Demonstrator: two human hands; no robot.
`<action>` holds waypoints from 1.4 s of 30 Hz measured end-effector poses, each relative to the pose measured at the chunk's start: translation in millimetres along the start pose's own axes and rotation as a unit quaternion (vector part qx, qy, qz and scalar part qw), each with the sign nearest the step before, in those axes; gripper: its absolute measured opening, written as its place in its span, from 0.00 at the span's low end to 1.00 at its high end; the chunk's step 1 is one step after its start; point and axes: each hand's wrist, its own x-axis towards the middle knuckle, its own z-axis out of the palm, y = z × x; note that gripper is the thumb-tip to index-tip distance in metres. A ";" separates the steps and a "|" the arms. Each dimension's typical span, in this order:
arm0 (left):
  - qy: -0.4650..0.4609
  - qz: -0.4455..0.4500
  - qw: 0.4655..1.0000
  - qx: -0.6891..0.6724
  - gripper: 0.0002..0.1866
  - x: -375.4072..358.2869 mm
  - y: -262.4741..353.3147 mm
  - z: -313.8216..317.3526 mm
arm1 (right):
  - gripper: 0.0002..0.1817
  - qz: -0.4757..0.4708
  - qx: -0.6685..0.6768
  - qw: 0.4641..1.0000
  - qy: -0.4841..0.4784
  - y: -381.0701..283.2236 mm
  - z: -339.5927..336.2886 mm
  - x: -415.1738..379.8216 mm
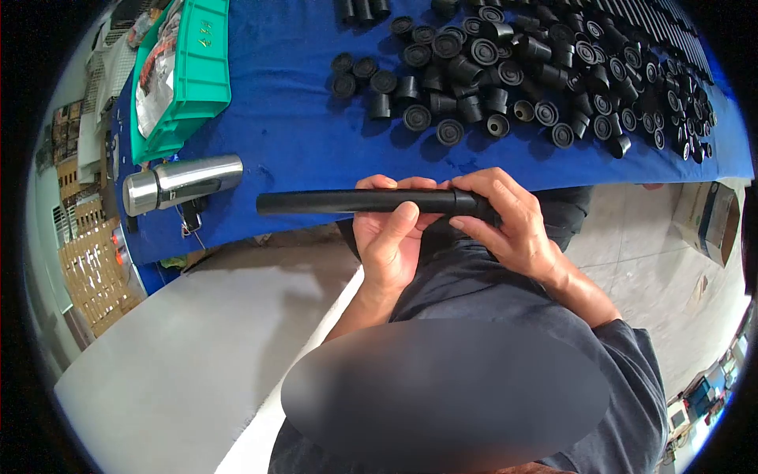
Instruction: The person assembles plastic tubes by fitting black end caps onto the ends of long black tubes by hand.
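Observation:
A long black tube (316,202) lies level across both my hands, just in front of the table edge. My left hand (387,245) is closed around its middle, with the thumb on the near side and fingertips showing over the far side. At the tube's right end, the fingers of my right hand (505,221) wrap round a wider black cap-like section (464,204). My right hand hides part of that end. Many loose black caps (448,132) are scattered on the blue-covered table beyond my hands, some upright and some on their sides.
A steel thermos flask (197,178) lies on the blue cloth (292,118) at the left. Behind it stands a green crate (193,91) with plastic-wrapped contents. Rows of black tubes (663,28) lie at the far right. A cardboard box (707,221) sits on the floor to the right.

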 end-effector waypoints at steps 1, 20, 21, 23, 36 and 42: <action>0.009 -0.002 1.000 -0.008 0.19 -0.5 -1.5 1.0 | 0.24 -0.007 -0.009 1.000 -0.001 0.6 -0.1 0.5; 0.085 -0.041 0.995 -0.021 0.16 6.8 -14.8 4.6 | 0.25 -0.063 -0.107 0.992 -0.020 12.8 -1.1 5.1; 0.086 -0.052 0.995 -0.019 0.16 7.7 -13.3 3.2 | 0.25 -0.059 -0.109 0.992 -0.027 12.4 -2.4 5.7; 0.077 -0.049 0.996 -0.008 0.17 7.0 -12.7 1.6 | 0.25 -0.047 -0.099 0.994 -0.019 13.5 -0.9 3.2; -0.098 -0.055 0.991 -0.071 0.19 42.7 -8.2 -61.1 | 0.20 0.149 -0.012 0.988 -0.036 10.0 -7.9 4.1; -0.083 -0.031 0.995 -0.053 0.18 40.4 -14.7 -61.4 | 0.20 0.080 -0.054 0.995 -0.015 19.8 0.1 2.7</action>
